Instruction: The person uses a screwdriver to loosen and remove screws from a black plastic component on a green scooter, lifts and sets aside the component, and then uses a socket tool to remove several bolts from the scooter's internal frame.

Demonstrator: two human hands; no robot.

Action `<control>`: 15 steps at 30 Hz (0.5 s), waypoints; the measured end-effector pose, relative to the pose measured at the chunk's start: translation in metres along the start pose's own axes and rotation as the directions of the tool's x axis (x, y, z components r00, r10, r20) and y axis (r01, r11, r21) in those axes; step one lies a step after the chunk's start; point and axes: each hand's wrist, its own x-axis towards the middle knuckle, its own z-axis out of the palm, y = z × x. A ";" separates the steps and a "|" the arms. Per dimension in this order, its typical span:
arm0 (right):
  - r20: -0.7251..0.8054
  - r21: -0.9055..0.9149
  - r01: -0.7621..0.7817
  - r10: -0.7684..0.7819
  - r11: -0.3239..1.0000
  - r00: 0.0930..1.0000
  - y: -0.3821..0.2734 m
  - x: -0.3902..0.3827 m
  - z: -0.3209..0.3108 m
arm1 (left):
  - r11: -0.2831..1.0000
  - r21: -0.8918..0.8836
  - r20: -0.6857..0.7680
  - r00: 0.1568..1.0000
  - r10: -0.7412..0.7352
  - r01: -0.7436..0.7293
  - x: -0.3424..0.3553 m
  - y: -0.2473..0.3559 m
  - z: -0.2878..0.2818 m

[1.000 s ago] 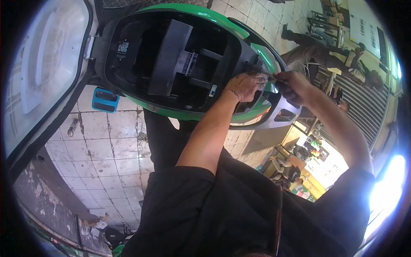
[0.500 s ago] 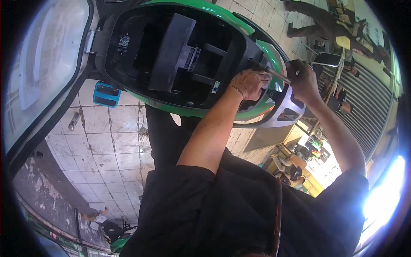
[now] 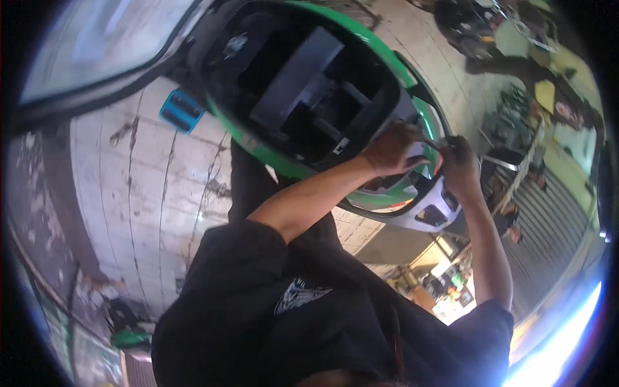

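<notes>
Closest in, your dark shirt fills six o'clock, and out past it at two o'clock comes your left hand, fingers curled by the inner end of a slim metal tool; whether they truly grip it, you can't tell through the blur. Your right hand, nearly at three, is wrapped round the outer end. That shaft looks stiff, fairly light, perhaps slick if there's grease about, so the outer end seems the place for a firm hold, with the left steadying. The tip? Lost behind your left knuckles, so its contact with the green scooter can't be made out. The scooter's open compartment sits toward twelve, its depths too dark to read. Beyond, at ten, a blue slotted piece lies on the tiled floor; far off at two, a co-worker is smeared.
</notes>
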 end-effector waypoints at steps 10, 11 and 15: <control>0.316 -0.228 0.414 -0.335 0.881 0.887 -0.004 -0.030 0.003 | 0.965 -0.071 -0.143 0.960 0.240 -0.252 -0.007 -0.003 0.005; 0.305 -0.231 0.443 -0.368 0.866 0.878 -0.004 -0.024 0.005 | 0.969 -0.070 -0.156 0.962 0.224 -0.236 -0.010 -0.004 0.010; 0.308 -0.070 0.255 -0.222 0.964 0.925 0.036 -0.003 -0.010 | 0.970 -0.039 -0.124 0.964 0.235 -0.242 0.005 -0.019 0.044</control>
